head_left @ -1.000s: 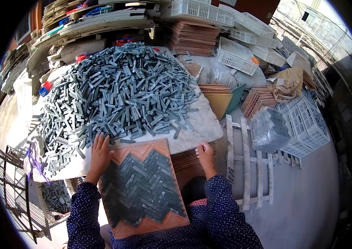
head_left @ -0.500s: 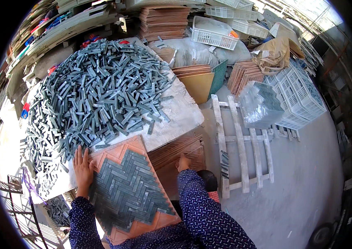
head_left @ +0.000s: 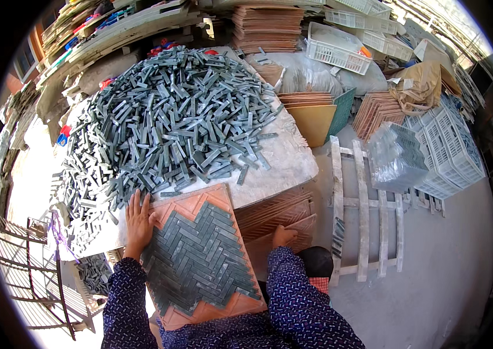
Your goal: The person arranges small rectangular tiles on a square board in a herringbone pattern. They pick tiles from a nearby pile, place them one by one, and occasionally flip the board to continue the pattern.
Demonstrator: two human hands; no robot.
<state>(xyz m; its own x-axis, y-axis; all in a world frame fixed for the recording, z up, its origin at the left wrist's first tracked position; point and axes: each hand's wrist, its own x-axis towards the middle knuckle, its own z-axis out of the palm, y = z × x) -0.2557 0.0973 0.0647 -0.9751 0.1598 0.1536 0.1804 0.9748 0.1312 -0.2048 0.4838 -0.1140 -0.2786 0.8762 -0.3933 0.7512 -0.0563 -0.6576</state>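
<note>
A terracotta-coloured herringbone template board (head_left: pixel 173 202) lies tilted before me, its middle filled with thin grey-green stone strips (head_left: pixel 203 256) in a zigzag pattern. My left hand (head_left: pixel 139 224) rests at its upper left edge, fingers stretched out. Below the table's right side, my right hand (head_left: pixel 284 237) is closed on the edge of another terracotta-coloured board (head_left: pixel 301 228). That board slants out in front of a stack of similar boards (head_left: pixel 272 209). The fingertips of my right hand are partly hidden.
A big heap of loose stone strips (head_left: pixel 171 116) covers the white-topped table (head_left: pixel 293 157). To the right lie a wooden pallet (head_left: pixel 362 232), a plastic-wrapped bundle (head_left: pixel 396 157) and white crates (head_left: pixel 450 154). A dark rounded thing (head_left: pixel 316 262) is close beside my right forearm.
The view has shifted, so the scene sits further right. My right hand has drawn back toward me, and one board now slants out from the stack. My left hand stays by the template's edge.
</note>
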